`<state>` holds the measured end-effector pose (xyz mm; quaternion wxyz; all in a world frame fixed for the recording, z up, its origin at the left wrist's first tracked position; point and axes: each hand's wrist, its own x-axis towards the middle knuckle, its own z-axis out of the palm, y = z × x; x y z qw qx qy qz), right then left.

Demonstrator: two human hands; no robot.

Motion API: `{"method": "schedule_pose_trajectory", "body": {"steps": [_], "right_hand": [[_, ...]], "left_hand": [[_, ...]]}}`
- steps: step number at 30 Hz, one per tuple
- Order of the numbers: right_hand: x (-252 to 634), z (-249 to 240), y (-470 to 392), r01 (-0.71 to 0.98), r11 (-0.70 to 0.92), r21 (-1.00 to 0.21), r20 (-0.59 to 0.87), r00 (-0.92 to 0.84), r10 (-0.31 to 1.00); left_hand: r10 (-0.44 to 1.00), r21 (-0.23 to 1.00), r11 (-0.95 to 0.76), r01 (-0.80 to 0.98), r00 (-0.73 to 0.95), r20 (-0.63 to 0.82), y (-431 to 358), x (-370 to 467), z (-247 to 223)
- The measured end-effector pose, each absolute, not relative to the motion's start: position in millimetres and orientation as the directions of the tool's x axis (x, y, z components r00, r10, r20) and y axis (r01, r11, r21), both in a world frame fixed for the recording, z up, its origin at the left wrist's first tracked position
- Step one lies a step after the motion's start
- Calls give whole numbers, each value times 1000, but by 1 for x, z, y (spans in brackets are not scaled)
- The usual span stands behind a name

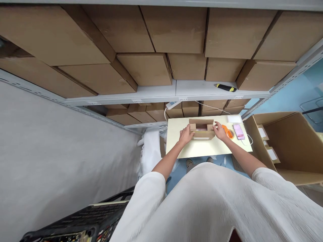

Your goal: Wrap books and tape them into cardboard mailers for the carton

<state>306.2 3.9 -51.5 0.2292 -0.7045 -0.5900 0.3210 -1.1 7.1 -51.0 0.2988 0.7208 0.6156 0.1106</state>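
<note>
A small cardboard box [204, 135] stands on the pale yellow table [181, 151], its top flaps partly raised and something pinkish showing inside. Closed on the box's left end is my left hand [186, 135], thumb along the near side. My right hand [220, 130] grips the right end near the upper corner, fingers bent. An orange tape dispenser [227, 132] lies just right of my right hand. Farther right are a phone [238, 131] with a pink screen and a white pad or box [234, 119].
Shelves [156, 92] packed with cardboard boxes rise behind the table, with a black and yellow cutter [225, 87] on one. A large open carton [295, 141] stands at right. White wrapping [150, 148] is left of the table; a black crate [101, 215] sits lower left.
</note>
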Motion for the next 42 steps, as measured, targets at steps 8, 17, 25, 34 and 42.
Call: {"method": "schedule_pose_trajectory", "body": {"steps": [8, 17, 25, 34, 42], "right_hand": [[301, -46, 23, 823, 65, -564, -18, -91, 996], [303, -56, -10, 896, 219, -387, -45, -255, 966], [301, -78, -35, 900, 320, -295, -20, -341, 940], [356, -106, -43, 925, -104, -366, -76, 81, 994], [406, -127, -36, 909, -348, -231, -349, 257, 901]], "left_hand": [[982, 436, -156, 886, 188, -30, 5, 11, -68], [909, 368, -406, 837, 412, 67, 0, 7, -65], [851, 300, -488, 820, 524, -46, -12, 11, -77], [871, 235, -446, 863, 480, -109, -16, 16, -73], [889, 206, -393, 896, 428, -163, -14, 26, -66]]}}
